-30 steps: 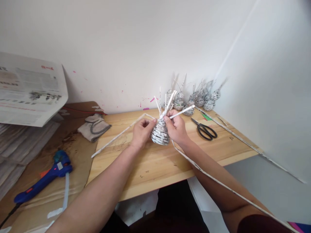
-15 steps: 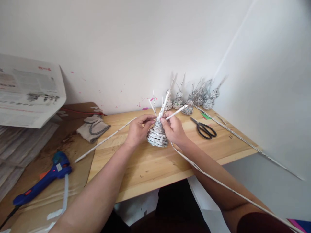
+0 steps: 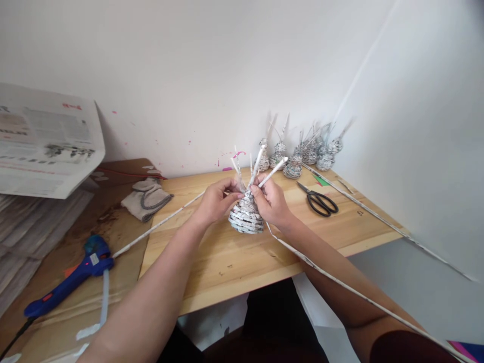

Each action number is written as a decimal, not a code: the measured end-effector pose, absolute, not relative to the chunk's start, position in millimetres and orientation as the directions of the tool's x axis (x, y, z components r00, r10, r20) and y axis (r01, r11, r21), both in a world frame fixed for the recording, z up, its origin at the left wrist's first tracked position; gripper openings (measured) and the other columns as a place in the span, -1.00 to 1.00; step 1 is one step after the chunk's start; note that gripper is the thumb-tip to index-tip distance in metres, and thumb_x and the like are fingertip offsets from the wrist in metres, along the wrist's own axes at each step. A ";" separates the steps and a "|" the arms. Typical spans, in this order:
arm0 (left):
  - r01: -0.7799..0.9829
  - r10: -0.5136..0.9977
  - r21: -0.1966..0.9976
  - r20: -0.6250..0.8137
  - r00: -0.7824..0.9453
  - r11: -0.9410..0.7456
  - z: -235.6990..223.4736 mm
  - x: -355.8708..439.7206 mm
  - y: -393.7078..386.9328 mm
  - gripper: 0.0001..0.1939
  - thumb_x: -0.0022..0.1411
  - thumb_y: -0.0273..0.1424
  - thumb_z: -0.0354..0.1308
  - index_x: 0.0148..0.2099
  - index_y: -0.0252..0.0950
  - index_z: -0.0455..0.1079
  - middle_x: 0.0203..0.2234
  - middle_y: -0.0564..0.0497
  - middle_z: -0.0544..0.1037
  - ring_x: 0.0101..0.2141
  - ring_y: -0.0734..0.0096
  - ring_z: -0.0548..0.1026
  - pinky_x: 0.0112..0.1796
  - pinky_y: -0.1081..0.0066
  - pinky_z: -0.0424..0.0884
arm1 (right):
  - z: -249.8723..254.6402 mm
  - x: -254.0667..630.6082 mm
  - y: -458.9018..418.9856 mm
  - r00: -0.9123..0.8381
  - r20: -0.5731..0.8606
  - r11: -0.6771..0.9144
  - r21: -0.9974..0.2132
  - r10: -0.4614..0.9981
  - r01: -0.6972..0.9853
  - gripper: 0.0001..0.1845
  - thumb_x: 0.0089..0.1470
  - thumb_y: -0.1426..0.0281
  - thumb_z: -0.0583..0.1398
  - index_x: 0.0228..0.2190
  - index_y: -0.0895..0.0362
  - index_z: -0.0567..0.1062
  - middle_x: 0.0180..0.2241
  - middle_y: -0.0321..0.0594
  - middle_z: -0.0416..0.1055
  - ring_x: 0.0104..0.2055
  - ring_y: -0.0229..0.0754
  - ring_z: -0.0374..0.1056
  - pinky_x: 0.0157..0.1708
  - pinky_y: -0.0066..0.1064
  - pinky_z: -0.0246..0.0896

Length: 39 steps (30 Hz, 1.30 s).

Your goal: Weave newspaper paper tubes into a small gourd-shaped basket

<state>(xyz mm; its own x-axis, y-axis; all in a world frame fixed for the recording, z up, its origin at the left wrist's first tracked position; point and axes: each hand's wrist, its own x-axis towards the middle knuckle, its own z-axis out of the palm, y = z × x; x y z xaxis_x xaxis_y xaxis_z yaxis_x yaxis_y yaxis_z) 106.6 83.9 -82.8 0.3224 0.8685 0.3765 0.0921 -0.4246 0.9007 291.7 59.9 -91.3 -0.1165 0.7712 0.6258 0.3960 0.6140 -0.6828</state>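
A small cone woven from rolled newspaper tubes (image 3: 245, 216) stands on the wooden board (image 3: 242, 257), with several loose tube ends sticking up from its top. My left hand (image 3: 215, 200) pinches a long paper tube (image 3: 159, 225) at the cone's upper left; the tube runs down left across the board. My right hand (image 3: 270, 200) is closed on the upright tube ends at the cone's upper right. Another long paper tube (image 3: 355, 292) trails from the cone under my right forearm toward the lower right.
Several finished woven cones (image 3: 302, 154) stand at the back by the wall. Black scissors (image 3: 320, 200) lie right of my hands. A grey cloth (image 3: 145, 199), a blue glue gun (image 3: 68, 282) and a newspaper stack (image 3: 41, 141) sit to the left.
The long tube in my left hand has swung down and left, pulled straighter across the board. The cone has shifted slightly left and both hands have closed in at its top.
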 end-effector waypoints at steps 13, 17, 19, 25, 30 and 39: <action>0.361 0.720 0.623 0.595 0.356 -0.694 -76.3 108.9 75.8 -0.89 0.22 -0.50 0.16 -0.37 -0.23 0.43 -0.35 0.02 0.65 -0.26 0.31 0.45 -0.14 0.31 0.36 | -90.7 290.5 60.7 -0.066 0.644 0.607 -0.676 0.762 0.419 -0.91 0.29 0.32 0.08 -0.28 0.07 0.30 -0.41 -0.28 0.37 -0.35 -0.19 0.33 -0.35 -0.38 0.18; 0.382 0.754 0.651 0.562 0.340 -0.656 -75.5 108.7 74.1 -0.96 0.23 -0.39 0.24 -0.29 -0.23 0.48 -0.33 0.02 0.63 -0.23 0.29 0.48 -0.13 0.30 0.36 | -90.5 292.0 62.9 -0.058 0.670 0.630 -0.661 0.740 0.408 -0.91 0.26 0.34 0.12 -0.30 0.08 0.34 -0.41 -0.28 0.36 -0.38 -0.22 0.30 -0.36 -0.39 0.19; 0.359 0.761 0.672 0.549 0.346 -0.648 -78.7 108.5 75.9 -0.87 0.21 -0.33 0.28 -0.19 -0.23 0.48 -0.26 0.01 0.62 -0.21 0.30 0.51 -0.16 0.33 0.37 | -90.0 292.1 63.3 -0.056 0.677 0.641 -0.663 0.734 0.387 -0.92 0.25 0.35 0.13 -0.31 0.09 0.36 -0.42 -0.28 0.36 -0.40 -0.24 0.29 -0.38 -0.41 0.19; 0.369 0.821 0.734 0.491 0.292 -0.570 -85.6 107.8 80.6 -0.65 0.10 -0.36 0.35 -0.04 -0.24 0.43 -0.23 0.00 0.59 -0.29 0.35 0.52 -0.36 0.42 0.36 | -90.9 288.4 63.1 -0.064 0.663 0.660 -0.722 0.746 0.208 -0.92 0.21 0.35 0.20 -0.31 0.11 0.43 -0.44 -0.30 0.40 -0.46 -0.28 0.31 -0.45 -0.44 0.21; 0.494 0.733 0.550 0.583 0.351 -0.673 -81.5 106.1 79.2 -0.96 0.23 -0.40 0.25 -0.28 -0.23 0.52 -0.40 -0.01 0.55 -0.26 0.27 0.45 -0.31 0.37 0.38 | -88.8 286.5 60.2 -0.019 0.644 0.644 -0.763 0.765 0.059 -0.85 0.19 0.27 0.24 -0.27 0.10 0.47 -0.39 -0.27 0.47 -0.40 -0.25 0.41 -0.34 -0.39 0.34; 0.691 0.636 0.268 0.687 0.351 -0.672 -88.0 103.8 80.2 -0.83 0.32 -0.52 0.09 -0.17 -0.21 0.49 -0.28 -0.01 0.63 -0.16 0.20 0.43 -0.16 0.27 0.38 | -91.5 302.1 78.6 0.027 0.431 0.394 -0.846 0.902 0.360 -0.82 0.10 0.50 0.16 -0.23 0.11 0.51 -0.22 -0.16 0.56 -0.19 -0.13 0.47 -0.15 -0.30 0.36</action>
<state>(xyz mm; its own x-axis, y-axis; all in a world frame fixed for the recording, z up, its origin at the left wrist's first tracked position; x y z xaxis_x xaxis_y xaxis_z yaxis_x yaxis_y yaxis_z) 103.8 80.2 -88.0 0.3515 0.6356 0.6874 0.6907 -0.6717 0.2679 302.1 78.6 -91.5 0.0267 0.9019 0.4311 0.3604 0.3935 -0.8457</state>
